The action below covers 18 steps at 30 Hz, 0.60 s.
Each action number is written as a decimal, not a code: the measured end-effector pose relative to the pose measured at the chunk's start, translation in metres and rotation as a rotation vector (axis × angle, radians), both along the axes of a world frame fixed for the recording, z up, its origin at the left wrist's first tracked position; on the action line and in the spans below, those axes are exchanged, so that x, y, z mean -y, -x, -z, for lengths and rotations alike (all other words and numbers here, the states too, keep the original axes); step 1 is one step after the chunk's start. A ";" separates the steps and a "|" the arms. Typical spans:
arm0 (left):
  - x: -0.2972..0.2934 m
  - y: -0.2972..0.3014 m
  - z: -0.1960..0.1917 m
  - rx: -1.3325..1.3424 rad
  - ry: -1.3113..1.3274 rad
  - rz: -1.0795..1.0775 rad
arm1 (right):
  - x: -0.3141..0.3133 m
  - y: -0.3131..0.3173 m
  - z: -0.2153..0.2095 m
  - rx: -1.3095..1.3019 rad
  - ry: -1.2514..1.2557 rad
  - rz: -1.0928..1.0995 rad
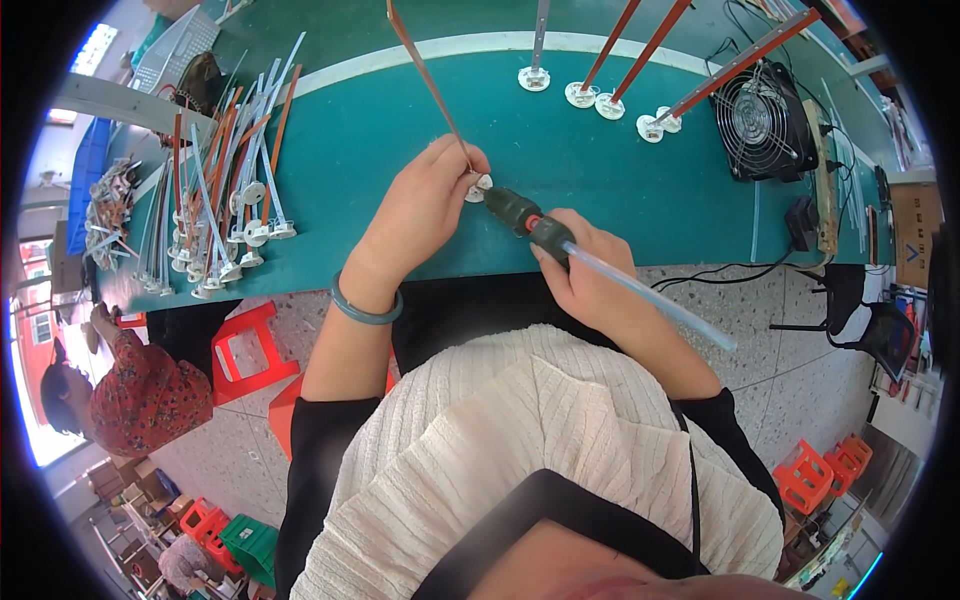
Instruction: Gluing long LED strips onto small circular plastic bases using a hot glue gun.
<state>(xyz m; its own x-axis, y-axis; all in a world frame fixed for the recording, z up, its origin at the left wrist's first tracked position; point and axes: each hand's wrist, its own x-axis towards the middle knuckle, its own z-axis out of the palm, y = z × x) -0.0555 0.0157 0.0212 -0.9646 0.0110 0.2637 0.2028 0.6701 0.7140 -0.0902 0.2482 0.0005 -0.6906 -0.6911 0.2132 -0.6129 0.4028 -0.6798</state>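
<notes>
My left hand [425, 195] pinches the lower end of a thin brown strip [425, 75], which stands tilted up and away. At its foot is a small round white base [478, 195], partly hidden by my fingers. Gripped in my right hand [600, 270] is a dark hot glue gun [515, 210], a long translucent glue stick [655, 297] jutting from its back. The gun's front end is right beside the white base; whether they touch, I cannot tell.
Along the table's far side several strips stand on white bases [610, 106]. A black fan [763, 122] is at right, near a power strip [822, 180] and cables. Strips with bases [225, 190] pile up at left. Another person [145, 390] sits beyond, near red stools [250, 350].
</notes>
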 end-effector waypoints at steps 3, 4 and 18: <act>-0.001 0.000 0.000 -0.012 0.018 -0.010 | 0.003 -0.001 -0.012 -0.062 -0.040 -0.019; 0.000 0.001 -0.001 -0.012 0.033 -0.003 | 0.003 0.000 -0.015 -0.066 -0.071 -0.027; 0.039 0.118 0.025 -0.308 0.048 -0.201 | -0.047 0.045 0.039 0.991 0.713 0.095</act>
<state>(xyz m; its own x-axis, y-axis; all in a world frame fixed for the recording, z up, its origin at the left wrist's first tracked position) -0.1738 -0.0231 -0.0034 -0.8241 -0.1518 0.5458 0.2640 0.7495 0.6070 -0.1354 0.2954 -0.0382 -0.8104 -0.5728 -0.1231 0.3069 -0.2360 -0.9220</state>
